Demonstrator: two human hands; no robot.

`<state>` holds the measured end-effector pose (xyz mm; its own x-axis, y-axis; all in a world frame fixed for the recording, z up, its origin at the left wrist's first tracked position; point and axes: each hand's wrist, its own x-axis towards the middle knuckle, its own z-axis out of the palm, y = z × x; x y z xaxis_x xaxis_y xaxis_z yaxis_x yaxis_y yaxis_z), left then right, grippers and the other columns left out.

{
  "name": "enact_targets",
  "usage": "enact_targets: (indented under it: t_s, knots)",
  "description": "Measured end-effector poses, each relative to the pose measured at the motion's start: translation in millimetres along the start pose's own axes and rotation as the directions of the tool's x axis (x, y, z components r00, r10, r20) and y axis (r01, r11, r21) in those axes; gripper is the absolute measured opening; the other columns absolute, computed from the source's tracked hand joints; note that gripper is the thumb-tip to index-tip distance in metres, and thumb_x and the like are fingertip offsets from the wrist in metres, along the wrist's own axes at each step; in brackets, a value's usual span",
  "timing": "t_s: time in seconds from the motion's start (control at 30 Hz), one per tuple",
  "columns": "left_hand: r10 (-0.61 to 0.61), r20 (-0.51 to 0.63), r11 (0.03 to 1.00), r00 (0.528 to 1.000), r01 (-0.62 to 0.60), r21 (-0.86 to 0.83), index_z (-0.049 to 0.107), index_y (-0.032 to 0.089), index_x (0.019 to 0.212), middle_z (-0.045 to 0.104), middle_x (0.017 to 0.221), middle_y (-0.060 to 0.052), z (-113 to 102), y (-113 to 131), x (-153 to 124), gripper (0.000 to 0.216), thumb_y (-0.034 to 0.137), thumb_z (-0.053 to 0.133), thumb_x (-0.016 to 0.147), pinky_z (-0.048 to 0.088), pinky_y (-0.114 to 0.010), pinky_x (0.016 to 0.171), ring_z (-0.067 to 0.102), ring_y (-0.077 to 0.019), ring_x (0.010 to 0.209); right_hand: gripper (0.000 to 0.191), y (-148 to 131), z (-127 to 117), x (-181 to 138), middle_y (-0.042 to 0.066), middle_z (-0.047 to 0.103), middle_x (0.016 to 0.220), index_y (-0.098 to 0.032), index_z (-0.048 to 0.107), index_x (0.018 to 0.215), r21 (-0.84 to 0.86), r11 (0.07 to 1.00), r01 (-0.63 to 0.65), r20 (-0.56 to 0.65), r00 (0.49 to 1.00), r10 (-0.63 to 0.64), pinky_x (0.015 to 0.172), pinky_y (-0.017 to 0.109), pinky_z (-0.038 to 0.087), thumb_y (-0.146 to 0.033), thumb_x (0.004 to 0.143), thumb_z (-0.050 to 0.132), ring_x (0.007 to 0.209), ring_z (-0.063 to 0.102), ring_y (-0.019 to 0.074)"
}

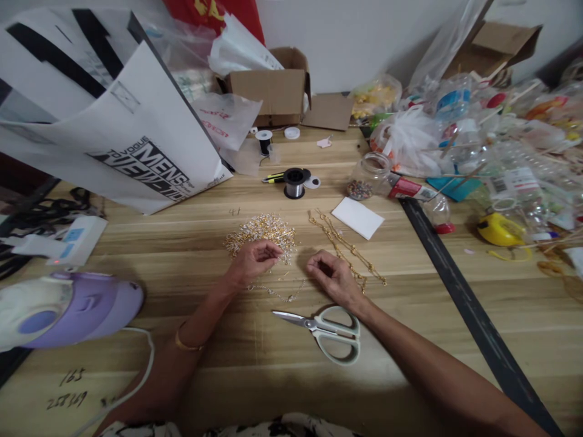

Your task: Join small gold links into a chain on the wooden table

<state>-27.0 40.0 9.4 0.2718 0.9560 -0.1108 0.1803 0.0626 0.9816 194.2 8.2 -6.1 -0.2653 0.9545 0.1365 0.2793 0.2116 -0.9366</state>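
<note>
My left hand [254,262] is at the near edge of a pile of small gold and clear beads or charms [260,230], with thumb and fingers pinched together. Whatever it may hold is too small to name. To the right, my right hand [334,278] is curled, its thumb and fingertips close together; I cannot make out anything in them. A thin silvery chain with clear beads [288,298] lies on the wood between and below the hands. Gold chains [337,237] stretch out beyond and beside my right hand. Scissors with pale handles [324,331] lie partly spread in front of me.
Behind the pile stand a wire spool [295,184] and a dark thread spool [264,142]. A folded white paper [358,217] and a jar of beads [367,176] are to the right. A large paper bag [150,133] and a purple appliance [91,309] flank the left.
</note>
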Motion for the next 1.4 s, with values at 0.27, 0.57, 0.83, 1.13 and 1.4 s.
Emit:
enact_targets:
  t_s: [0.27,0.57,0.83,1.13,1.4]
  knots:
    - [0.009,-0.001,0.996,1.000,-0.009,0.087,0.070,0.013,0.082,0.072,0.083,-0.005,0,3,-2,0.018,0.021,0.068,0.065,0.054,-0.028,0.076,0.067,-0.0154,0.077,0.014,1,-1,0,0.001,0.055,0.069,-0.016,0.058,0.076,-0.029,0.999,0.018,0.013,1.000,-0.017,0.056,0.023,0.038,-0.026,0.085,0.055,0.061,0.049,0.0121]
    - [0.025,-0.020,0.998,0.999,-0.023,0.066,0.068,0.013,0.074,0.069,0.073,-0.003,0,3,-1,0.015,0.025,0.070,0.065,0.050,-0.024,0.067,0.063,-0.0135,0.068,0.013,1,0,-1,0.001,0.055,0.069,-0.016,0.058,0.076,-0.030,1.000,0.006,0.004,1.000,-0.005,0.056,0.023,0.037,-0.024,0.085,0.056,0.061,0.049,0.0124]
    - [0.030,-0.032,0.997,0.999,-0.028,0.068,0.066,0.013,0.071,0.066,0.070,-0.003,-1,5,-2,0.013,0.024,0.070,0.064,0.047,-0.022,0.063,0.060,-0.0121,0.066,0.014,0,-1,-1,0.001,0.055,0.068,-0.016,0.057,0.075,-0.035,0.999,0.003,0.015,1.000,-0.002,0.056,0.024,0.038,-0.025,0.085,0.055,0.061,0.049,0.0127]
    - [0.020,0.010,0.998,1.000,-0.021,0.061,0.065,0.013,0.072,0.067,0.070,-0.002,4,-2,-2,0.011,0.020,0.069,0.065,0.050,-0.023,0.064,0.063,-0.0122,0.065,0.015,2,-1,-2,0.002,0.056,0.069,-0.017,0.057,0.077,-0.043,0.999,0.009,0.012,1.000,-0.009,0.057,0.025,0.039,-0.028,0.086,0.055,0.062,0.050,0.0135]
    - [0.030,0.016,0.988,0.999,-0.032,0.151,0.066,0.011,0.074,0.069,0.076,-0.005,6,-7,-3,0.009,0.015,0.063,0.067,0.052,-0.026,0.072,0.066,-0.0144,0.071,0.014,3,0,-2,0.001,0.055,0.068,-0.016,0.058,0.077,-0.039,0.999,0.018,0.016,1.000,-0.017,0.055,0.024,0.037,-0.027,0.086,0.056,0.060,0.049,0.0124]
